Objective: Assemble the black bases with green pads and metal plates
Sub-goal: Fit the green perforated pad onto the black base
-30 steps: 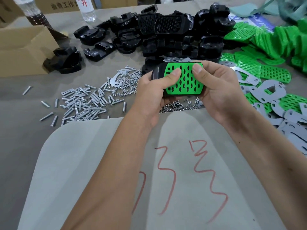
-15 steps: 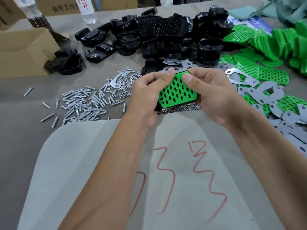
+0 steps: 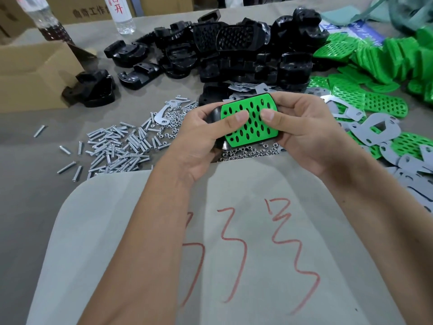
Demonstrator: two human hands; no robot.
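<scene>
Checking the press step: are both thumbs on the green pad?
Yes, the left hand and right hand each press a thumb on the green pad.

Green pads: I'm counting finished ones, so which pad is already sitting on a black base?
The green pad held between the left hand and right hand; black base shows beside it. The others lie loose at right.

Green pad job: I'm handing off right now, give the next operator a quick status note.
Left hand and right hand both grip one black base, thumbs pressing a green pad onto it.
Spare black bases are piled at the far side, green pads and metal plates to the right, screws and nuts near the hands.
Done: pad on base.
Left: metal plate, not yet visibly fitted.
</scene>
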